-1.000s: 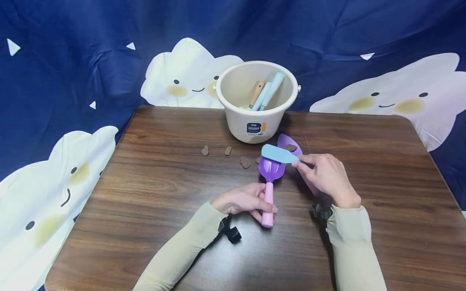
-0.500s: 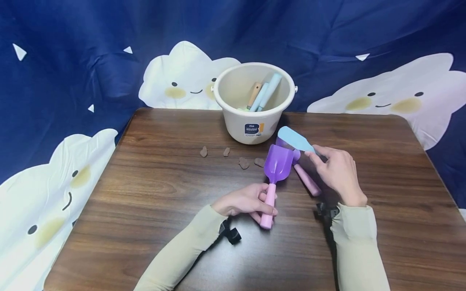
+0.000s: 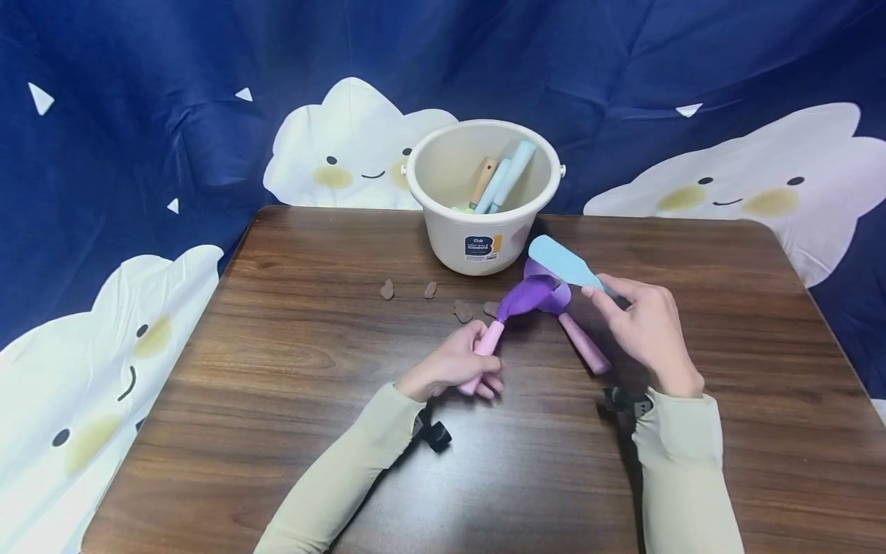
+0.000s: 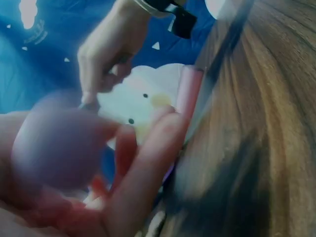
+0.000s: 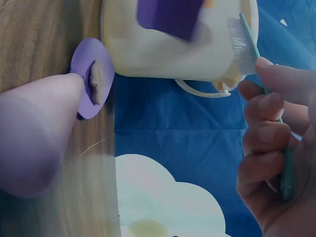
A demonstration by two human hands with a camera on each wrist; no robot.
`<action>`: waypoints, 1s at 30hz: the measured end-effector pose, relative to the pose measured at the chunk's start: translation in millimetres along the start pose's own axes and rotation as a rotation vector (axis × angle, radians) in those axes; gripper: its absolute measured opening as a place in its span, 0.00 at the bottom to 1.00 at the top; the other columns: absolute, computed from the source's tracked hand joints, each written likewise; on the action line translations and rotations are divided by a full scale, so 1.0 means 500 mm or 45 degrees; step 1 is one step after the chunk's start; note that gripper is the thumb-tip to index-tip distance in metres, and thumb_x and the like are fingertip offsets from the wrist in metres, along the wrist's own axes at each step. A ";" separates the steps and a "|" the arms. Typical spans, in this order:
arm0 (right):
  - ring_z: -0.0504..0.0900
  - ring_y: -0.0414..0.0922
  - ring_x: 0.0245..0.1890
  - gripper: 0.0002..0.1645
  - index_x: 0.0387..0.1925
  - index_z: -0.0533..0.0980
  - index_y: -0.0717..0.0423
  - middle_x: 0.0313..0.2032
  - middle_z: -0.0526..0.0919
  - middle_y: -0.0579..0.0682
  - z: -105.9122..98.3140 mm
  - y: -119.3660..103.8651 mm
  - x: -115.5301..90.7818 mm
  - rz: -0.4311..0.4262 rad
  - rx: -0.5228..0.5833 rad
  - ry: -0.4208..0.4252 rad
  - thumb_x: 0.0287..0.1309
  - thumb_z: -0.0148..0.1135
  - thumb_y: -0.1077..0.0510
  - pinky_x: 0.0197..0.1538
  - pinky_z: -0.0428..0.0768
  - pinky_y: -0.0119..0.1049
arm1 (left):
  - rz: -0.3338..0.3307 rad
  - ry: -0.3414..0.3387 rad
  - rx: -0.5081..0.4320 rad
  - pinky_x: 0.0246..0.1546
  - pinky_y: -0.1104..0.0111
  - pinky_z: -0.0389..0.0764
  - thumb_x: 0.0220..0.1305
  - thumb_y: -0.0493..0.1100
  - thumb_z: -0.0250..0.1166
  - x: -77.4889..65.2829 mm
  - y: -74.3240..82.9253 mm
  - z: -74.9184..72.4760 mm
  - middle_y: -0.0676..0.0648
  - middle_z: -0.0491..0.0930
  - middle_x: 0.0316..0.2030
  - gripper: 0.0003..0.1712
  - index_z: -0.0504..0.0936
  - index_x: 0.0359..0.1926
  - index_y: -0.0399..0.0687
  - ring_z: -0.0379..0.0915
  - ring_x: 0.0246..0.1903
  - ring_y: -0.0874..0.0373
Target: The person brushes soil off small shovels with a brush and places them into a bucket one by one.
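In the head view my left hand (image 3: 453, 360) grips the pink handle of a purple toy shovel (image 3: 524, 298). Its blade is tipped on its side over a second purple shovel (image 3: 584, 342), which lies on the table with a pink handle. The right wrist view shows a brown lump (image 5: 97, 82) in that lying shovel's blade. My right hand (image 3: 647, 323) pinches a light blue brush (image 3: 559, 260), held above the lying shovel and apart from the tipped blade. White bristles of the brush (image 5: 242, 44) show in the right wrist view. The left wrist view is blurred.
A cream bucket (image 3: 477, 245) stands at the table's back edge, holding several tools with blue and wooden handles. Several flat brown lumps (image 3: 463, 311) lie on the wooden table (image 3: 311, 346) in front of it. A blue cloud-patterned cloth hangs behind.
The brush has moved right, off the held shovel. My left hand has since turned that shovel, tipping its blade rightward, while the handle end swung left. The bucket and lying shovel stay put.
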State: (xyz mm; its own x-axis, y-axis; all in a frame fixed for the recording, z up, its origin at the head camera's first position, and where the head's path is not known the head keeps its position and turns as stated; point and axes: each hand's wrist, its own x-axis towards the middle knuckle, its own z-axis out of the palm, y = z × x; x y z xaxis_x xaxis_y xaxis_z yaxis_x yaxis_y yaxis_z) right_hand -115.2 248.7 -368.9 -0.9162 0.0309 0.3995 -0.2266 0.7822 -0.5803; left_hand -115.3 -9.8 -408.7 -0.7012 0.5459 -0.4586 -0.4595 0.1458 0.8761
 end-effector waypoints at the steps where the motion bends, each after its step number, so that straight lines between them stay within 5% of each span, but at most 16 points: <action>1: 0.85 0.56 0.39 0.20 0.47 0.82 0.62 0.43 0.85 0.62 -0.001 0.000 0.000 -0.012 0.011 0.016 0.57 0.67 0.53 0.40 0.75 0.35 | -0.007 0.004 -0.013 0.23 0.63 0.86 0.61 0.27 0.57 0.002 -0.001 0.000 0.41 0.77 0.27 0.17 0.59 0.47 0.35 0.80 0.18 0.53; 7: 0.85 0.55 0.42 0.19 0.47 0.83 0.60 0.43 0.86 0.61 -0.002 -0.006 -0.001 -0.002 0.084 -0.043 0.57 0.68 0.53 0.41 0.68 0.15 | 0.087 0.037 0.075 0.17 0.62 0.83 0.69 0.35 0.55 0.007 -0.006 0.008 0.45 0.74 0.21 0.19 0.58 0.53 0.31 0.73 0.11 0.58; 11: 0.84 0.54 0.47 0.21 0.49 0.82 0.59 0.46 0.86 0.59 0.003 -0.011 -0.003 0.030 0.141 -0.180 0.57 0.68 0.52 0.44 0.66 0.10 | 0.209 0.149 0.193 0.09 0.65 0.74 0.68 0.41 0.59 0.008 -0.005 0.013 0.48 0.72 0.18 0.13 0.66 0.46 0.39 0.65 0.09 0.60; 14: 0.84 0.49 0.47 0.20 0.49 0.82 0.57 0.45 0.86 0.56 0.012 -0.012 -0.003 -0.010 0.161 -0.279 0.57 0.68 0.52 0.46 0.67 0.10 | 0.217 0.159 0.187 0.08 0.69 0.70 0.67 0.44 0.59 0.007 -0.004 0.015 0.48 0.69 0.17 0.12 0.66 0.44 0.44 0.64 0.10 0.60; 20: 0.80 0.30 0.42 0.18 0.47 0.84 0.54 0.43 0.87 0.52 0.027 -0.005 -0.002 -0.096 0.184 -0.438 0.57 0.68 0.51 0.45 0.72 0.13 | 0.145 -0.076 0.030 0.20 0.70 0.78 0.64 0.35 0.56 0.005 -0.003 0.014 0.44 0.72 0.26 0.23 0.56 0.55 0.37 0.71 0.18 0.58; 26: 0.82 0.37 0.47 0.19 0.47 0.84 0.54 0.45 0.87 0.52 0.032 0.001 -0.001 -0.110 0.193 -0.484 0.56 0.69 0.51 0.49 0.70 0.12 | 0.192 -0.275 -0.015 0.29 0.69 0.80 0.56 0.30 0.52 -0.002 0.003 0.009 0.46 0.71 0.31 0.26 0.52 0.54 0.38 0.73 0.25 0.57; 30: 0.79 0.30 0.48 0.21 0.49 0.83 0.55 0.47 0.86 0.52 0.029 0.007 -0.002 -0.049 0.212 -0.518 0.57 0.68 0.49 0.49 0.69 0.11 | 0.259 -0.442 0.024 0.35 0.68 0.80 0.58 0.27 0.49 -0.006 0.003 -0.003 0.47 0.70 0.32 0.23 0.52 0.52 0.39 0.73 0.29 0.57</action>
State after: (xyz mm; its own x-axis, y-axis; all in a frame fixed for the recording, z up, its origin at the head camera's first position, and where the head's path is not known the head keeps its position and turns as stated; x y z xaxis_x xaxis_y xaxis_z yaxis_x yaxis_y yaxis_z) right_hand -120.1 242.2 -381.6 -0.9541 -0.2696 0.1306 -0.2827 0.6660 -0.6903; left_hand -114.9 -12.5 -406.2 -0.5492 0.8112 -0.2010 -0.3181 0.0195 0.9479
